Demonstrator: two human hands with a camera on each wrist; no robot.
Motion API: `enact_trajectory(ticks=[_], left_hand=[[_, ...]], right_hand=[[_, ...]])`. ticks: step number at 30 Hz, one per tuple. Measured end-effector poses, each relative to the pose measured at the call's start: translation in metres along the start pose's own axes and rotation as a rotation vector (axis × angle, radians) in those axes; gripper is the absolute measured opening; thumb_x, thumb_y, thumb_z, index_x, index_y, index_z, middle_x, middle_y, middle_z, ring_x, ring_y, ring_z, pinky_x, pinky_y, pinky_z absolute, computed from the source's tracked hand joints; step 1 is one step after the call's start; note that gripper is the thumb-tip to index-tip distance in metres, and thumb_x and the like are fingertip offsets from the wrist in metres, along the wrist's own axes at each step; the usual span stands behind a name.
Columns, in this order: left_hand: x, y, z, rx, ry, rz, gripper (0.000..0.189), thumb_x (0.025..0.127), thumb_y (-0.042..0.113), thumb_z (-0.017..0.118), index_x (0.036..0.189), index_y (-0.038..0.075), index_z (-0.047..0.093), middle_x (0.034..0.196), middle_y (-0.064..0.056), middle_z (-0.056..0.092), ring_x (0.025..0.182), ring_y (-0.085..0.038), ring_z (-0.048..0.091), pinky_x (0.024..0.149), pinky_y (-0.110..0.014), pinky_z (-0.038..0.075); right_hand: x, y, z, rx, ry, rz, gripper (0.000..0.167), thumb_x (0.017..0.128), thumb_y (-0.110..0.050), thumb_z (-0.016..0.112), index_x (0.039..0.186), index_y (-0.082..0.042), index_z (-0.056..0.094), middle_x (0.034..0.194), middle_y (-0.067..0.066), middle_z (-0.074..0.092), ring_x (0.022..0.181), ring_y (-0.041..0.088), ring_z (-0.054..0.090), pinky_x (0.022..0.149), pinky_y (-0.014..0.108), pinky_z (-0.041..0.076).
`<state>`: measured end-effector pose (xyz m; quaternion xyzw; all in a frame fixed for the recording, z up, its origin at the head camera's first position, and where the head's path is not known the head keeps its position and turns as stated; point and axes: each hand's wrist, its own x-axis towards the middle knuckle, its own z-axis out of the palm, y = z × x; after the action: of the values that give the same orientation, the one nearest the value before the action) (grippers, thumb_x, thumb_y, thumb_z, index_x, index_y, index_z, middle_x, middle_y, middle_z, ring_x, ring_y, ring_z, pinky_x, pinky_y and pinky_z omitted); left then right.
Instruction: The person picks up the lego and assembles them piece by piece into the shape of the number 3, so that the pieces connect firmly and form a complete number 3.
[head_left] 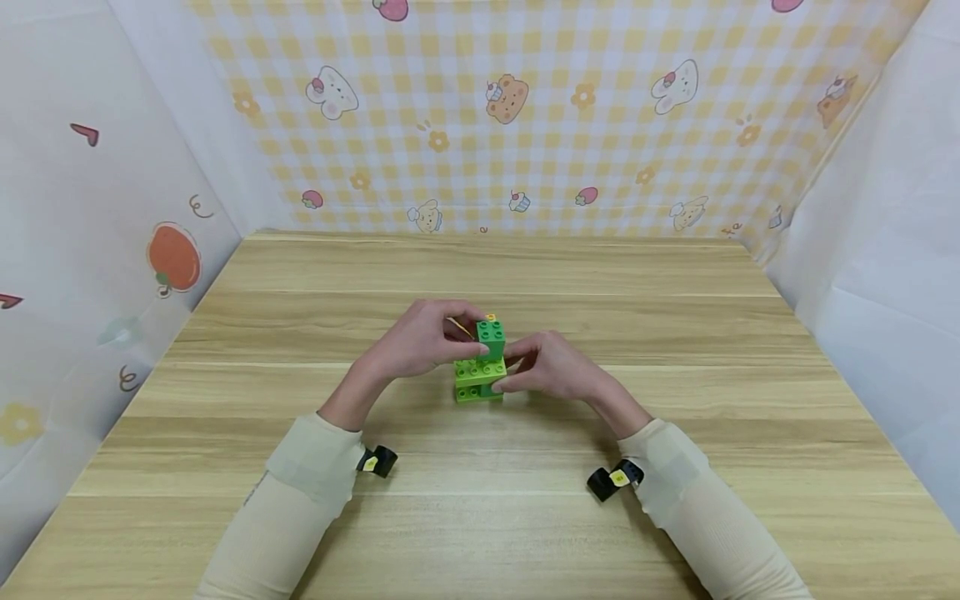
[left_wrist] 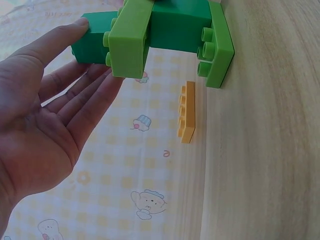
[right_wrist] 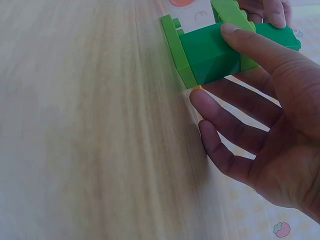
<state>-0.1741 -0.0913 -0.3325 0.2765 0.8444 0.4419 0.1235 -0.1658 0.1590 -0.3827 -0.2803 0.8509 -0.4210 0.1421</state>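
A small stack of toy building blocks stands mid-table. At its top, my left hand (head_left: 416, 340) pinches a dark green block (head_left: 491, 338) between thumb and fingers. Beneath it lies a lime green brick (head_left: 474, 372). A lower dark green block (right_wrist: 212, 52) sits between that brick and the bottom lime brick (left_wrist: 220, 47), which rests on the table. My right hand (head_left: 552, 367) grips the lower block, its thumb on the near face and fingers behind, partly hidden. Behind the stack lies an orange-yellow brick (left_wrist: 188, 112), mostly hidden in the head view.
The wooden table (head_left: 480, 517) spreads around the stack. A yellow checked cloth (head_left: 525, 158) hangs along the back edge, with white sheets (head_left: 82, 208) at the sides. Black straps with small dark devices (head_left: 381, 461) sit on both wrists.
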Motion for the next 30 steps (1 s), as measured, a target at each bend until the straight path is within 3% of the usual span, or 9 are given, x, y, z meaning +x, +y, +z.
enact_trajectory(ticks=[30], left_hand=[[-0.0006,0.0022,0.0009,-0.038,-0.037,-0.023,0.030,0.091,0.017,0.085,0.116,0.006,0.073,0.108,-0.009,0.076,0.098,-0.019,0.078,0.089,-0.035,0.062]], right_hand=[[-0.0003,-0.0005,-0.0003,-0.012,-0.003,0.015,0.025,0.088,-0.026,0.088,0.110,-0.018,0.083,0.104,-0.004,0.081,0.088,0.010,0.075,0.075,0.030,0.060]])
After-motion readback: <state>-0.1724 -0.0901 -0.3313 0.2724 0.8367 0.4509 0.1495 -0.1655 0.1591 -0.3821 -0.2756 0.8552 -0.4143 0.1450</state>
